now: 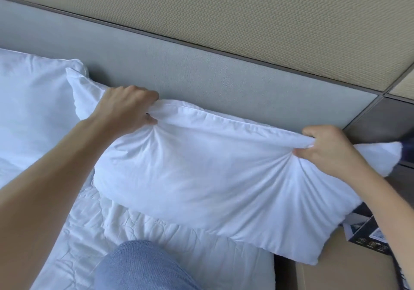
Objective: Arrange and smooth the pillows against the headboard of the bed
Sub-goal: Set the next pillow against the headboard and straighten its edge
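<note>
White pillow [201, 177] is clamped along its top edge between left hand [127, 108] and right hand [327, 148].

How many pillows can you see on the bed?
2. One pillow lies along the headboard, pinched at its top edge by the left hand and right hand. Another pillow sits at far left. More may lie out of view.

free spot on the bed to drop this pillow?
Bare quilt between knee and held pillow, below the left pillow. Headboard side is crowded: both pillows. Right edge overhangs the bedside box.
</note>
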Motion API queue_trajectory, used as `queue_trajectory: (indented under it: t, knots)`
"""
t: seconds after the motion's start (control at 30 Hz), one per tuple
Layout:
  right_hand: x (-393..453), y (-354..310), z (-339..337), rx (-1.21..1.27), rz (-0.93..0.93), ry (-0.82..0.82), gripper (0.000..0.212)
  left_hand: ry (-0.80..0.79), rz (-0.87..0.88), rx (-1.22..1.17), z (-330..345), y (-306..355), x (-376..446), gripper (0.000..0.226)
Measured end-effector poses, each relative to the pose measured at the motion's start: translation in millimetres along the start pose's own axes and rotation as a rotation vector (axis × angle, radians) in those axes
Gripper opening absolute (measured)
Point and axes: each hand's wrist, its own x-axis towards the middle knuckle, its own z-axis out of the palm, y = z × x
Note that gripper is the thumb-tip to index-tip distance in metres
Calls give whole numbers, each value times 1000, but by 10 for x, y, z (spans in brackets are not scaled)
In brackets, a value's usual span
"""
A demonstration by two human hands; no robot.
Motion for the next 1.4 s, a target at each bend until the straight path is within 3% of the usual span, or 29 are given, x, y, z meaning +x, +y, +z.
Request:
queue_trajectory:
  t: [0.07,0.2,0.37,0.43,0.63,0.8,0.87,0.97,1.07,1.2,1.27,1.4]
  knots:
    - [13,114,-1,61,75,-47,54,19,6,-64,-42,-45,10,34]
    - [14,236,-109,132,126,8,40,47,-22,-146,-198,-286,33,27]
    - [-114,-10,13,8,248,313,26,140,-92,-170,-331,-592,21,22]
    - [-94,-290,139,48,116,300,17,140,-86,-174,-322,-597,35,23]
    - [444,-1584,611,257,-246,147,28,141,-183,-206,-315,-840,-9,19]
    - [791,-2308,970,60,-316,15,24,76,-264,-197,-353,-1055,-106,29]
    - [851,-2387,1033,9,-312,12,23,63,-286,-170,-356,-1076,-96,22]
    - [928,-2392,1011,-25,-283,92,25,105,-365,-80,-362,-1135,-48,7]
    - [1022,-2420,907,-1,-273,228,27,179,-418,-75,-400,-1153,35,7]
    - [1026,-2382,912,-32,-329,239,23,144,-449,-71,-449,-1090,88,3]
    - [1019,-2351,923,-40,-344,230,23,157,-397,-105,-481,-1010,98,13]
    - [1038,-2361,910,-57,-347,222,14,93,-65,-299,-536,-495,260,27]
